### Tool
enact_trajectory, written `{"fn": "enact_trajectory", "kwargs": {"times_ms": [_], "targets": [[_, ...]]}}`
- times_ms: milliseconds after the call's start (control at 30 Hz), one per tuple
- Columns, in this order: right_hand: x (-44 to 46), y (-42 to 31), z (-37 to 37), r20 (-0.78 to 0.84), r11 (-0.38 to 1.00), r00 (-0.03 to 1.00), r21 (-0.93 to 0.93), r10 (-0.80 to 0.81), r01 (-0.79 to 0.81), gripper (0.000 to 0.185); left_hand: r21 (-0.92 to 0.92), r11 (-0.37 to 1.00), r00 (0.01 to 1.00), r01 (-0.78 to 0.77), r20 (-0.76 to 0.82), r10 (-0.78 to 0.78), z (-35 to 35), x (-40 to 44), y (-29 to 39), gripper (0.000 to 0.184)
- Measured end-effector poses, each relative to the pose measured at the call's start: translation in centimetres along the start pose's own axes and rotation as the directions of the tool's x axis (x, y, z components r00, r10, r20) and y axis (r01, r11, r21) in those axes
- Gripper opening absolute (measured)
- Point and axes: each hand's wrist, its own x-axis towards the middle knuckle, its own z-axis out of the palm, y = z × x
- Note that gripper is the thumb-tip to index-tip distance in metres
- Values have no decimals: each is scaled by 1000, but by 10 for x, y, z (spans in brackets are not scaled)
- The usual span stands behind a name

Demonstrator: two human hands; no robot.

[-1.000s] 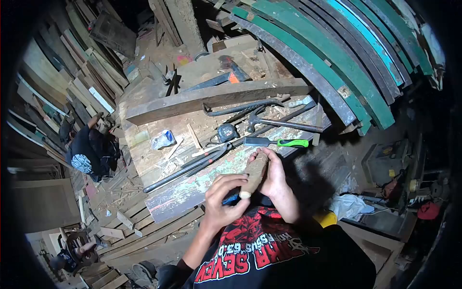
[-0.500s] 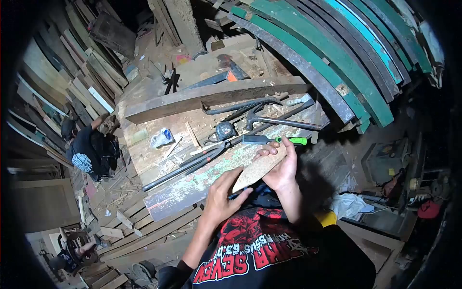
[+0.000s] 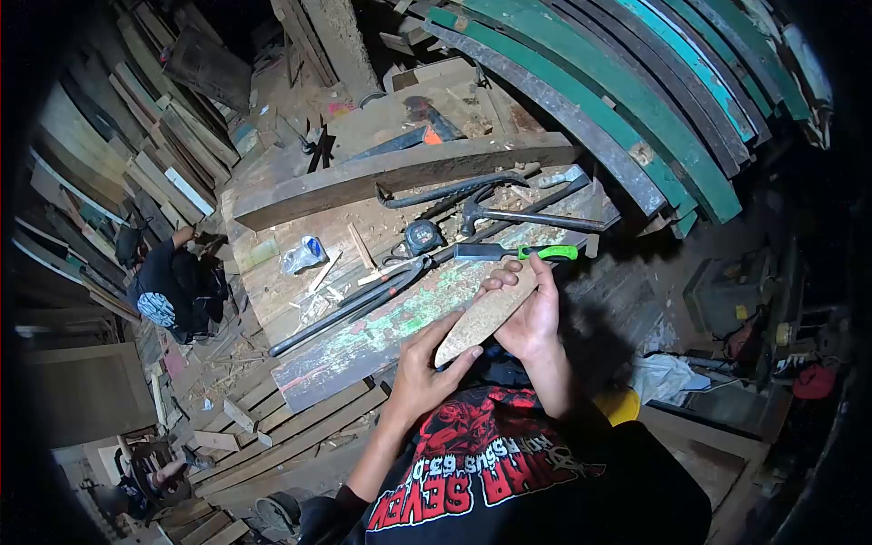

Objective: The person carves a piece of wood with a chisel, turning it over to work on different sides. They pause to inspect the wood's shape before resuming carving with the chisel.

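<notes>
A flat, tan piece of wood (image 3: pixel 489 314) with a pointed lower end lies slantwise between my two hands, above the bench edge. My left hand (image 3: pixel 423 368) pinches its pointed end, thumb below and fingers along the upper side. My right hand (image 3: pixel 536 325) wraps the other end, palm up with fingers curled over it. Just beyond, a chisel (image 3: pixel 550 252) with a green handle lies on the bench. Behind it are a claw hammer (image 3: pixel 536 218), a black tape measure (image 3: pixel 422 237), long-handled pincers (image 3: pixel 372 297) and a pry bar (image 3: pixel 450 192).
A curved wooden beam (image 3: pixel 400 177) crosses the workbench (image 3: pixel 309 377). Wood shavings and a small plastic bag (image 3: pixel 303 256) lie nearby. Curved green planks (image 3: pixel 595 95) are stacked at upper right. One person (image 3: pixel 173 286) crouches at left, another (image 3: pixel 145 481) sits at lower left.
The piece of wood and both hands have shifted very slightly; the grip looks the same. The whole view has moved a little. Bench tools stay in place.
</notes>
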Motion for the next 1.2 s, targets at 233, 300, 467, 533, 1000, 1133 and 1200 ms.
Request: {"fn": "enact_trajectory", "kwargs": {"times_ms": [233, 300, 467, 533, 1000, 1133, 1200], "targets": [[-7, 3, -2, 74, 905, 996, -419, -52, 78, 75, -175, 973, 986, 148, -48, -158, 1, -9, -9, 55], [-2, 3, -7, 65, 753, 992, -646, -106, 123, 75, -212, 965, 983, 155, -62, -172, 1, -12, -12, 55], [12, -10, -35, 164, 239, 972, -950, -168, 202, 69, -306, 930, 966, 203, -93, -242, 0, -15, -18, 54], [11, -16, -32, 251, -65, 940, -968, -229, 243, 67, -311, 925, 958, 219, -112, -265, -1, -15, -17, 53], [20, -107, -37, 285, -850, 897, -501, -339, -162, 78, 11, 952, 905, 306, -313, -287, -40, -11, -17, 44], [34, -122, -54, 192, -917, 955, -372, -228, -144, 71, 13, 926, 895, 378, -259, -362, -50, -8, -18, 41], [40, -128, -60, 176, -927, 963, -353, -202, -130, 70, -45, 931, 898, 363, -251, -362, -48, -12, -29, 41]]}}
